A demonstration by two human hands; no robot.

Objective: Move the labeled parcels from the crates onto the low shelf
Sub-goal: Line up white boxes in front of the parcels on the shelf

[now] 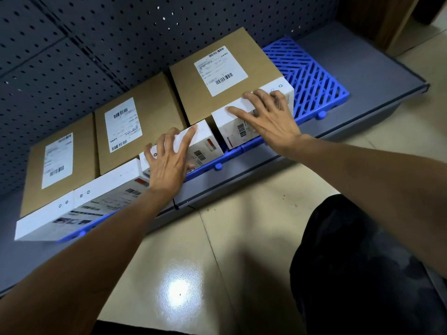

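The left hand [169, 165] and right hand [268, 122] press down with spread fingers on the left white parcel [205, 141] and right white parcel [232, 134]. Both are barcode-labelled and lie lengthwise along the low shelf [362, 76] front, on a blue mat [312, 78].

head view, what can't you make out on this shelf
All head view.
Parcel labels: print too small and blurred to read.
Small white boxes: tops partly covered by left grip and right grip; hold or mere press unclear.
Long white box: front partly behind the left forearm.
Crates: none in frame.
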